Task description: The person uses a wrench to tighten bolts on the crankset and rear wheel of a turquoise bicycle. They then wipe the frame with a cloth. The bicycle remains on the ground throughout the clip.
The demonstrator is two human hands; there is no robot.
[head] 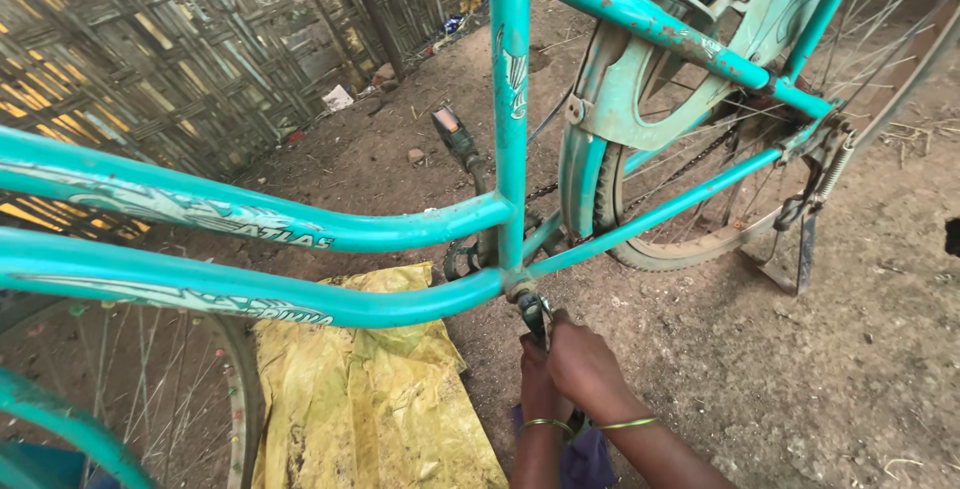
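A teal bicycle frame (300, 224) fills the view, standing on dirt ground. Below its bottom bracket hangs the near crank arm (535, 311). My right hand (585, 367) is closed around the lower end of that crank. My left hand (537, 384) sits just beneath and behind it, fingers wrapped on the same part; what exactly it grips is hidden by the right hand. Both wrists wear thin metal bangles. The far pedal (452, 133) sticks up behind the seat tube.
A crumpled yellow plastic sheet (370, 389) lies on the ground left of my hands. The rear wheel (700, 199) with chain and kickstand (805, 249) is at right. A second wheel (200, 389) lies at lower left. A woven bamboo fence (170, 49) runs behind.
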